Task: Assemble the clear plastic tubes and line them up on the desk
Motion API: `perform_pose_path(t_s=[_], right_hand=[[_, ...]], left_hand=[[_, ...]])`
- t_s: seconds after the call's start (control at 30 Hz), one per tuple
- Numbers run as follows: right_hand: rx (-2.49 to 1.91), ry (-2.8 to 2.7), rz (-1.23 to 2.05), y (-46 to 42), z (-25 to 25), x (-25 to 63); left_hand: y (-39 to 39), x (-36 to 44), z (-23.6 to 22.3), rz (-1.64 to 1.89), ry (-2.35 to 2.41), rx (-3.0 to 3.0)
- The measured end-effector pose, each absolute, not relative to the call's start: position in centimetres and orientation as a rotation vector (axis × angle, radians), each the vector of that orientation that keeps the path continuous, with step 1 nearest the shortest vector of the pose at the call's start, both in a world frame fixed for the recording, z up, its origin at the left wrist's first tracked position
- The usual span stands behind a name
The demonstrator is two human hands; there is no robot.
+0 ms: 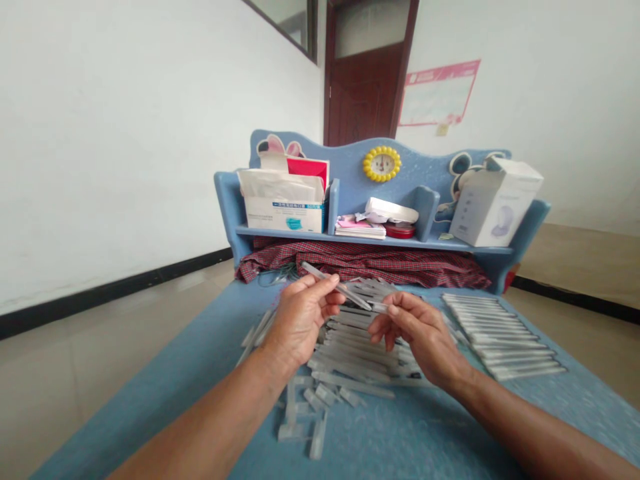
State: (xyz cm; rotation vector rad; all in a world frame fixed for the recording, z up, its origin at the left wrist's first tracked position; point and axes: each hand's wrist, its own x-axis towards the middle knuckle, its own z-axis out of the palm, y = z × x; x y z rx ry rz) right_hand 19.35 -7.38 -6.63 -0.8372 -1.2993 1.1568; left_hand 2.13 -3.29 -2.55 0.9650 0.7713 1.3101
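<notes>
Apparently for fine control, L hand (299, 321) pinches clear tube (355, 298) above the pile (355, 341), tilted twd. small clear pc. (381, 308) pinched in R hand (425, 331); tidy tube row (505, 340) lies rt. of pile, prob. apart to avoid mixing.

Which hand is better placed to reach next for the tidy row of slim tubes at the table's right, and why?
Probably the right hand: it is nearer the tidy row, though it pinches a small clear piece. The left hand is farther left, holding a long clear tube.
</notes>
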Motion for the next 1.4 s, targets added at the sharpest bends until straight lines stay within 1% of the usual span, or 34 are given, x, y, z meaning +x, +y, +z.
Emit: perform_pose_path(t_s=[0.33,0.63,0.87,1.17,1.4], right_hand=[[-0.856,-1.314,1.142,-7.4,-6.7,19.3],[-0.839,-1.356,1.141,-7.4,-6.8,19.1],[-0.840,-1.370,1.193,-7.3,-7.1,19.2],[-0.896,-1.337,1.226,-7.3,-7.2,18.9],[-0.887,-1.321,1.193,-7.6,-7.0,18.8]], left_hand=[[-3.2,2.0,-2.4,1.356,0.762,0.997],[-3.4,2.3,-2.7,1.328,0.770,1.029],[-3.3,2.2,-3.0,1.206,0.727,1.101],[-2.9,2.0,-3.4,1.048,0.854,1.222],[-3.2,2.3,-3.4,1.047,0.773,1.174]])
